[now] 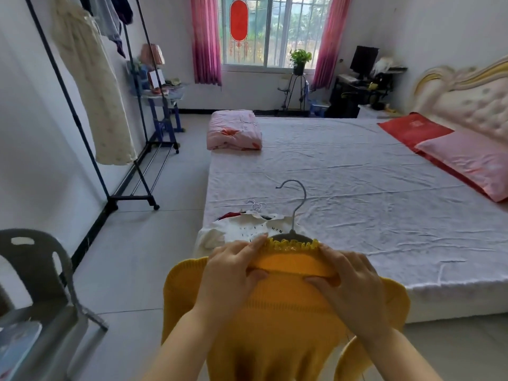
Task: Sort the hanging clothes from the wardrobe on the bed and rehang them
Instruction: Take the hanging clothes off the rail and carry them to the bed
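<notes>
A yellow knitted sweater [277, 320] hangs in front of me on a grey hanger [295, 213], whose hook sticks up above the frilled collar. My left hand [232, 273] grips the left shoulder of the sweater near the collar. My right hand [350, 279] grips the right shoulder, thumb under the fabric. Behind the sweater, a small pile of clothes on hangers [247, 229], a white garment on top, lies at the near left corner of the bed [357, 202]. The clothes rack [90, 149] stands at the left wall with a cream dress [93, 86] hanging on it.
A folded pink quilt [233, 130] lies at the bed's far left corner. Red and pink pillows [453, 149] rest by the headboard. A grey plastic chair [41, 284] stands at the lower left. Tiled floor runs between rack and bed.
</notes>
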A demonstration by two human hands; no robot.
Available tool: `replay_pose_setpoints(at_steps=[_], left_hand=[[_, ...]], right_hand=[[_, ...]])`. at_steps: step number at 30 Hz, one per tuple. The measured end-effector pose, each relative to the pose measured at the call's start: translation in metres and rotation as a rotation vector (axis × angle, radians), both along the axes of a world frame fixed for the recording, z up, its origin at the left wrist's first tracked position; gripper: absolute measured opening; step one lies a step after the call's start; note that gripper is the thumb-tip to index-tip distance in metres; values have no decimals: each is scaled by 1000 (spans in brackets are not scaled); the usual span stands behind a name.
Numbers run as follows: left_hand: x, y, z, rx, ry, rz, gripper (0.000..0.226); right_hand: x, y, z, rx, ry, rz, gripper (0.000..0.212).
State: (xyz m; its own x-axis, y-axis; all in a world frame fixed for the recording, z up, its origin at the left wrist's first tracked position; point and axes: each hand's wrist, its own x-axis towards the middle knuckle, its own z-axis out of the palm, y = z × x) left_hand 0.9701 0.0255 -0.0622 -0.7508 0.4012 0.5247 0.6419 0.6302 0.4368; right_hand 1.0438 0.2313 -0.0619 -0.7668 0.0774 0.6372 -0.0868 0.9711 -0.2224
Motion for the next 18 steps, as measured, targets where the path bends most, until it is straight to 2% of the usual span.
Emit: replay_pose_setpoints(at_steps=[6,13,18], left_hand=[[-97,27,-9,-78,14,-7,64],[-207,70,-38,-68,-35,79,66],[-286,109,-58,-100,-140,106,67]], right_hand=[[-92,24,-10,-64,-65,-7,56],[-218,68,-35,-109,-160,64,53],[-307,111,-59,-167,-252,115,54]])
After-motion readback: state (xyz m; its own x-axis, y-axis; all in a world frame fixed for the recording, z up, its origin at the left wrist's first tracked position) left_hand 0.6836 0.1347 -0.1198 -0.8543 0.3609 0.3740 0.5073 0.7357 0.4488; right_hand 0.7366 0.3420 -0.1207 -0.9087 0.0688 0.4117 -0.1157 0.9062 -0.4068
